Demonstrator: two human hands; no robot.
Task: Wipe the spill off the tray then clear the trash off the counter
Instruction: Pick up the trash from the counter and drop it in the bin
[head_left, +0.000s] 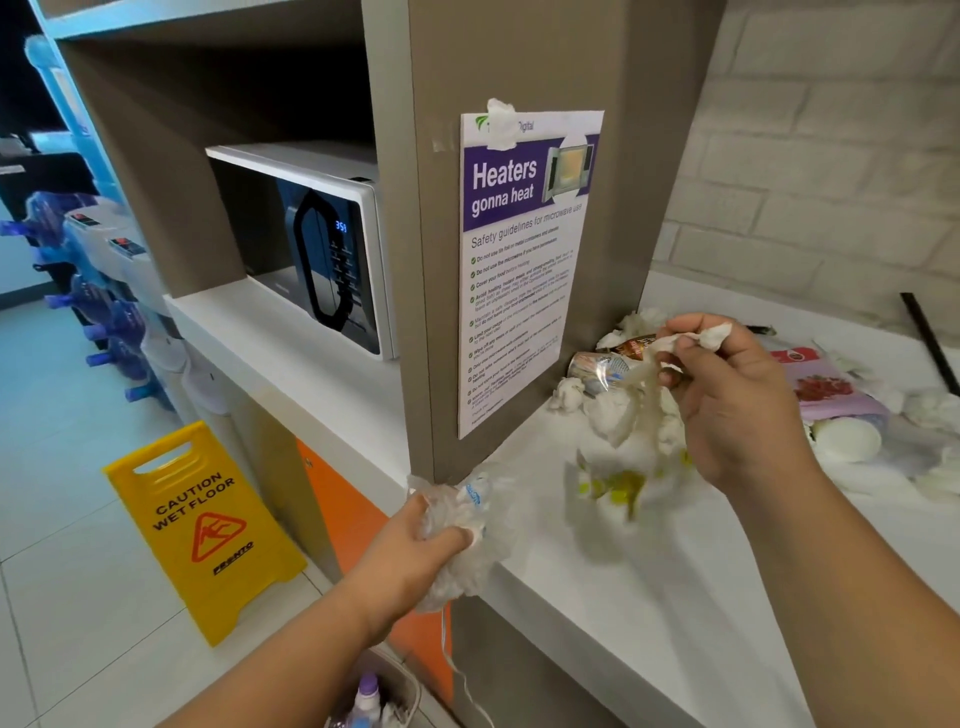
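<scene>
Meanwhile the person's left hand (415, 551) was closed around a crumpled clear plastic bag (467, 525) at the front edge of the white bench (649, 597), a thin string trailing down from it. Their right hand (727, 395) hovered above the bench, fingers pinched on a twisted white tissue (701, 336) with more crumpled tissue hanging beneath. Under it lay a wad of tissue stained yellow (618, 488). Further back, against the brown panel bearing a microwave safety poster (524, 270), sat a crushed can (597, 366) among tissue balls, and a pink wrapper (831, 389) lay off to the right. I could not make out any tray.
</scene>
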